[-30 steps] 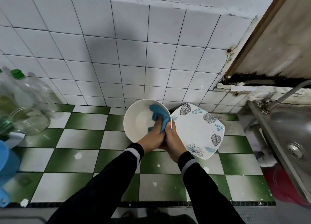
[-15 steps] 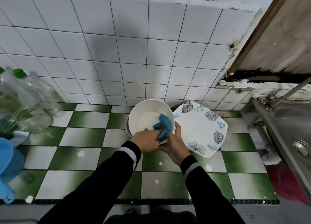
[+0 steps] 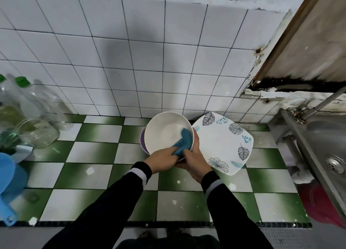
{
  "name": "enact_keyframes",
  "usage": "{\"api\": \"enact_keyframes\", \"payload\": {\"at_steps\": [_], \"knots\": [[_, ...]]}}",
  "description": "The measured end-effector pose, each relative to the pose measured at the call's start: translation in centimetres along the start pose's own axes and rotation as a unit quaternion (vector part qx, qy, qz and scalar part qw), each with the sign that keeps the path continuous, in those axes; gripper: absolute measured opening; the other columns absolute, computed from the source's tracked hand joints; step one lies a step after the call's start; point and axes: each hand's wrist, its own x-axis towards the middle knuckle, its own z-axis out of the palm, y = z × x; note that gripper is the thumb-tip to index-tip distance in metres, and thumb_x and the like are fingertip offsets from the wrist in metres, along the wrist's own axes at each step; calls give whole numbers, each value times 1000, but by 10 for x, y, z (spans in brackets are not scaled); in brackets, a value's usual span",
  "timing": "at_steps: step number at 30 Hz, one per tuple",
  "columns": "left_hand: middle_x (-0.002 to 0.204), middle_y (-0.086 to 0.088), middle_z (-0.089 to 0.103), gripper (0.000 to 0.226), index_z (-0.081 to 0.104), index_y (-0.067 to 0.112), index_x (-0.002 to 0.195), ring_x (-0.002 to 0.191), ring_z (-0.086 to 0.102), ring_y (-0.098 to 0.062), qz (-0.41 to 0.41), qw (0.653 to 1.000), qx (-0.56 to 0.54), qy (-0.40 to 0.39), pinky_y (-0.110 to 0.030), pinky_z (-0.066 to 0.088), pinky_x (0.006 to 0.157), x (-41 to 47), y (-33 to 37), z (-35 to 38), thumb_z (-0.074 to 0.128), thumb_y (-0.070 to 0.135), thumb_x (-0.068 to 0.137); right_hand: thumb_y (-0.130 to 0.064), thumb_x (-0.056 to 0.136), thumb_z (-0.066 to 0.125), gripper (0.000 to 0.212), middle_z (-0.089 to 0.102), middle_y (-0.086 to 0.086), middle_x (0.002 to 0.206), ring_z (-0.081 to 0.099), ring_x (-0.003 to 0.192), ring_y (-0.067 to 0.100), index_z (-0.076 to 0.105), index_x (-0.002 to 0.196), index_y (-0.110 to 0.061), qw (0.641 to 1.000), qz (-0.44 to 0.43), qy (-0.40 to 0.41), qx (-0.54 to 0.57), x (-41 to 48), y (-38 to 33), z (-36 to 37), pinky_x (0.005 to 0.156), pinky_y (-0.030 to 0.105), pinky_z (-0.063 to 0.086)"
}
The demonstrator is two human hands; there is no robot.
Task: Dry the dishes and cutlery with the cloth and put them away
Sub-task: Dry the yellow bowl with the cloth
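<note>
Over green-and-white checked tile table point(image 3: 93, 153), near the wall: round, smooth white bowl point(image 3: 164, 132), clasped at its right rim by right hand point(image 3: 196, 160). Soft blue cloth point(image 3: 184, 142) bunched inside against that rim, pinched by left hand point(image 3: 162, 160). Hands touching. Just beside, to the right, glossy squarish leaf-printed plate point(image 3: 222, 142) on the table.

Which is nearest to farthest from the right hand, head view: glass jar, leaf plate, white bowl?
1. white bowl: gripped at its rim by the right hand.
2. leaf plate: just to the hand's right.
3. glass jar: far left, by the bottles.
</note>
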Motion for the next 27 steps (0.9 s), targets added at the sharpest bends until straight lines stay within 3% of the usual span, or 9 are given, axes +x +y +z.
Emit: {"api": "enact_keyframes", "payload": {"at_steps": [2, 4, 10, 12, 14, 18, 21, 24, 27], "knots": [[136, -2, 57, 41, 49, 26, 140, 123, 53, -18, 10, 982, -186, -28, -32, 38, 111, -3, 8, 2, 46, 26, 99, 7, 97, 36, 85, 29, 7, 157, 49, 129, 41, 17, 147, -60, 1000, 6, -1, -18, -1, 4, 4, 84, 55, 58], [140, -1, 51, 45, 40, 26, 147, 126, 49, -17, 21, 971, -239, 5, -30, 35, 112, -5, 14, 4, 43, 16, 103, 6, 97, 38, 85, 34, 9, 154, 54, 125, 41, 18, 146, -61, 1000, 11, -10, -15, -4, 4, 6, 79, 49, 61], [114, 4, 55, 27, 48, 26, 129, 101, 53, -14, -10, 864, -426, 269, -32, 47, 91, -6, 19, 0, 45, 20, 103, 7, 96, 35, 80, 41, 12, 142, 58, 117, 44, 13, 149, -49, 997, 59, -19, 35, -11, -8, -2, 74, 52, 60], [115, 9, 55, 33, 48, 22, 135, 105, 54, -10, 54, 874, -330, 353, -28, 49, 91, -4, 13, 0, 45, 15, 103, 8, 94, 33, 80, 39, 11, 141, 54, 118, 46, 15, 148, -49, 997, 64, -17, 36, -13, -9, -1, 72, 51, 60], [134, -1, 52, 45, 45, 12, 144, 126, 48, -17, 83, 901, -185, 384, -33, 39, 110, 3, 3, 0, 46, 5, 100, 8, 93, 32, 80, 40, 12, 140, 54, 117, 49, 16, 147, -49, 997, 69, -27, 26, -14, -11, 3, 69, 47, 60], [157, -9, 33, 59, 33, 9, 151, 150, 16, -28, 131, 947, 129, 263, -36, 13, 121, 17, -14, -1, 47, -1, 94, 9, 92, 29, 82, 42, 9, 138, 56, 115, 44, 16, 148, -50, 997, 59, -49, -12, -18, -15, 13, 68, 48, 61], [163, -5, 15, 68, 13, 14, 156, 152, 6, -25, 75, 912, 368, 165, -37, 5, 121, 17, -25, -6, 46, 10, 97, 8, 94, 27, 79, 42, 5, 137, 57, 112, 41, 17, 147, -49, 996, 48, -37, -60, -20, -17, 9, 67, 46, 62], [160, -6, 23, 62, 18, 14, 155, 149, 16, -24, 24, 884, 443, 149, -38, 9, 121, 10, -25, -8, 44, 19, 98, 6, 94, 29, 77, 41, 3, 136, 55, 113, 42, 18, 148, -48, 994, 37, -25, -101, -21, -17, 2, 68, 48, 62], [139, -8, 54, 46, 51, 12, 136, 132, 45, -26, 15, 888, 448, 105, -35, 26, 113, 4, -18, -4, 51, 25, 92, 6, 93, 30, 78, 45, 0, 129, 56, 111, 37, 20, 147, -49, 991, 2, -12, -132, -21, -17, 2, 71, 54, 61]]}}
